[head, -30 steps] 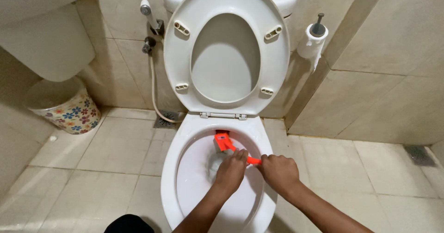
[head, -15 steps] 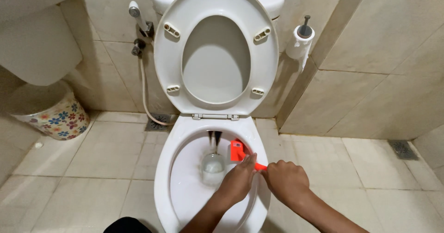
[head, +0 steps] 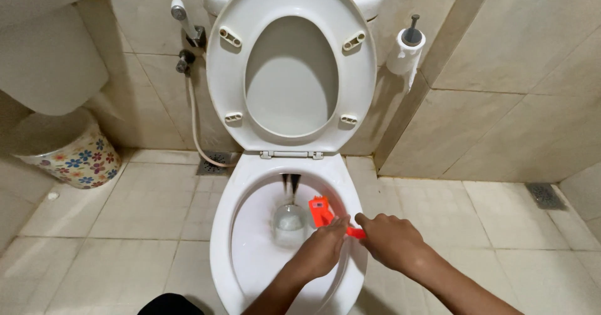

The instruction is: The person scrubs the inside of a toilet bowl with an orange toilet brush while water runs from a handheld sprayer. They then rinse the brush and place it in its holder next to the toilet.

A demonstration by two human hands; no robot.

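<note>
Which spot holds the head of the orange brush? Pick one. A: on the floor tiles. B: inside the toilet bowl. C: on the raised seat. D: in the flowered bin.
B: the orange brush has its head inside the toilet bowl, gripped by the left hand and right hand.

- Your view is evenly and fairly brightly lit, with soft warm light coming from above; nothing is burnt out.
- Just beyond your left hand [head: 322,250], the white toilet bowl [head: 250,252] shows a mild sheen, without hard glare.
- Far up and left of your hands, the white basin [head: 47,52] casts a soft shadow on the wall and the flowered bin [head: 72,152].
- Your right hand [head: 391,243] and the orange brush [head: 324,213] between your hands look slightly soft.
- Wall lines bow outward toward the frame edges, well away from your hands.
</note>
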